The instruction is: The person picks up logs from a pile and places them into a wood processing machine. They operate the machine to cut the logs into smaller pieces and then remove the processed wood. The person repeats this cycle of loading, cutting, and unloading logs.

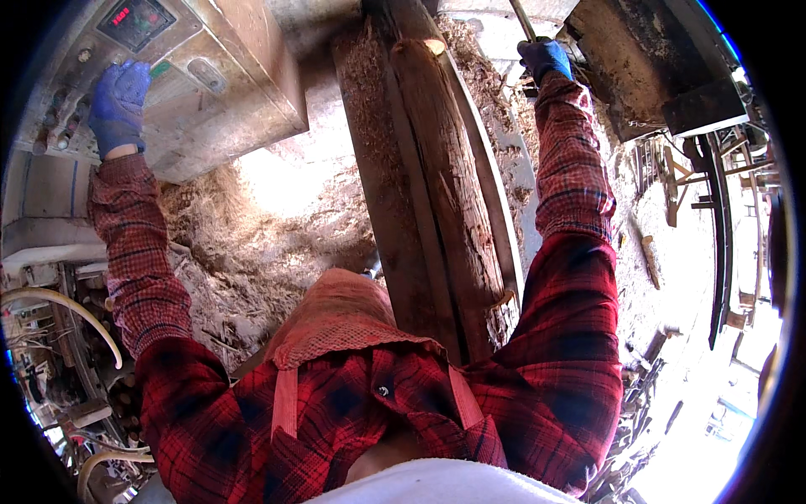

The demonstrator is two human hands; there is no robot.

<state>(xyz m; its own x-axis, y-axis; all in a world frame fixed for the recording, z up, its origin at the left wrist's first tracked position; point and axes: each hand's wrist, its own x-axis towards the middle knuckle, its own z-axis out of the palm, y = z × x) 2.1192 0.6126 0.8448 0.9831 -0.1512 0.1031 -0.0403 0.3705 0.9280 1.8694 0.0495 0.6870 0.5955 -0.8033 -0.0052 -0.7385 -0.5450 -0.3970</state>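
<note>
My left hand [120, 102], in a blue-purple glove, is up against the face of a metal control box [210, 126], next to its knobs [65, 130] and below a small display [134, 23]. Its fingers look curled, and what they touch or hold is hidden behind the glove. My right hand [546, 60], also gloved in blue, is stretched far forward and closed round a thin metal lever [524, 18]. Between my arms a long log [449, 160] with rough, partly stripped bark lies lengthwise in a metal trough [413, 277].
Sawdust and shavings [277, 227] are heaped left of the trough. A dark, dirty metal housing [646, 67] stands just right of my right hand. Hoses [75, 311] hang at the far left. Wood scraps [651, 260] lie on the bright floor at the right.
</note>
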